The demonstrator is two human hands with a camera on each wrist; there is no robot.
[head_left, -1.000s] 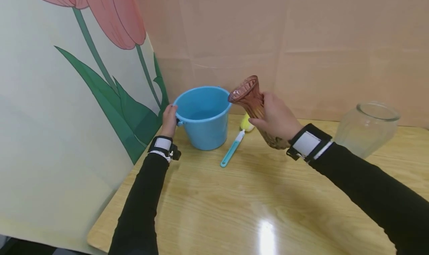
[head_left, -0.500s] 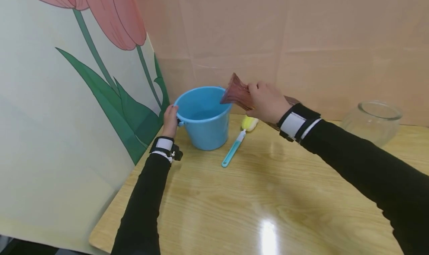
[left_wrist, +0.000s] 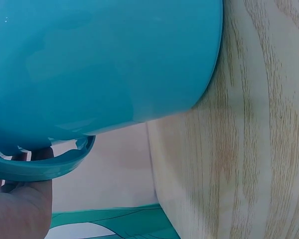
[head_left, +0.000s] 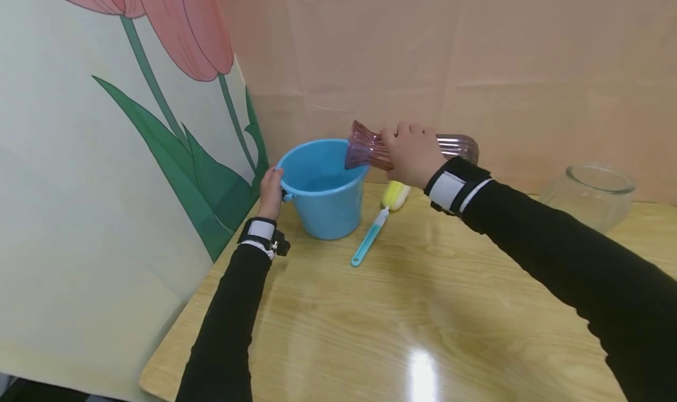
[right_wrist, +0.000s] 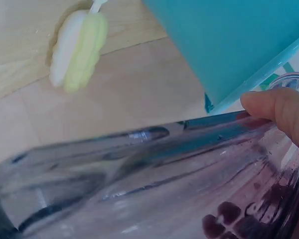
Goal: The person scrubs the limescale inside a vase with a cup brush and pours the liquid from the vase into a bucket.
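Bucket (head_left: 322,190) sits on surface (head_left: 423,308) near tulip backdrop. L hand (head_left: 270,193) grips its rim, prob. to steady it. R hand (head_left: 412,155) is wrapped round purple vase (head_left: 370,150), held sideways, mouth over bucket, apparently emptying. Brush (head_left: 378,225) lies just right of bucket.

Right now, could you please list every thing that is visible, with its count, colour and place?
vase: one, purple-brown ribbed glass, held on its side, mouth over the bucket's rim
bucket: one, blue, on the table by the poster
brush: one, teal handle with yellow sponge head, lying right of the bucket
glass bowl: one, clear, at the table's far right
table: one, light wood
poster: one, pale with pink tulip and green leaves, standing at the left
left hand: one, grips the bucket's rim
right hand: one, grips the vase
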